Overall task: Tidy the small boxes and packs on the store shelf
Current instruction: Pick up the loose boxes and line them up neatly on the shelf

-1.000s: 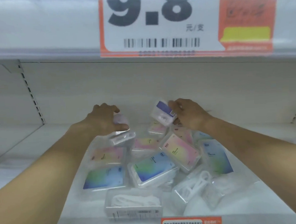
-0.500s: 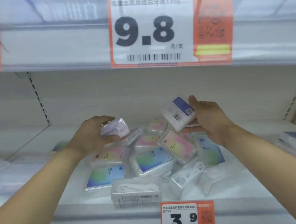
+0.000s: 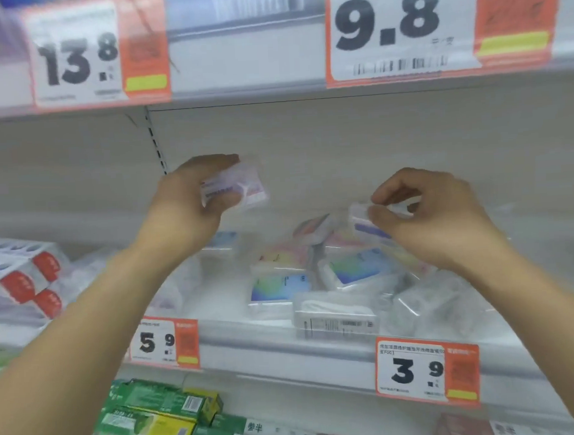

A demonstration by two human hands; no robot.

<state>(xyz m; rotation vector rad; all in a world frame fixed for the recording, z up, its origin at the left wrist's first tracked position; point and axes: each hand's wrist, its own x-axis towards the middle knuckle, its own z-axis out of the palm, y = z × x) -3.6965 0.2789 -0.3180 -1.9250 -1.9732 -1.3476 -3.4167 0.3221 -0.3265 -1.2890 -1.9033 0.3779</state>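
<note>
Left hand (image 3: 191, 202) grips small box (image 3: 234, 190), long axis approx. horizontal; right hand (image 3: 435, 216) pinches blurred pack (image 3: 365, 220), tilted.

pastel boxes (image 3: 282, 284) jumbled on white shelf (image 3: 252, 339).

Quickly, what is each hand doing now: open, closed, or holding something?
Left hand: closed on a small clear plastic box.
Right hand: closed on a small white box with purple stripe.
</note>
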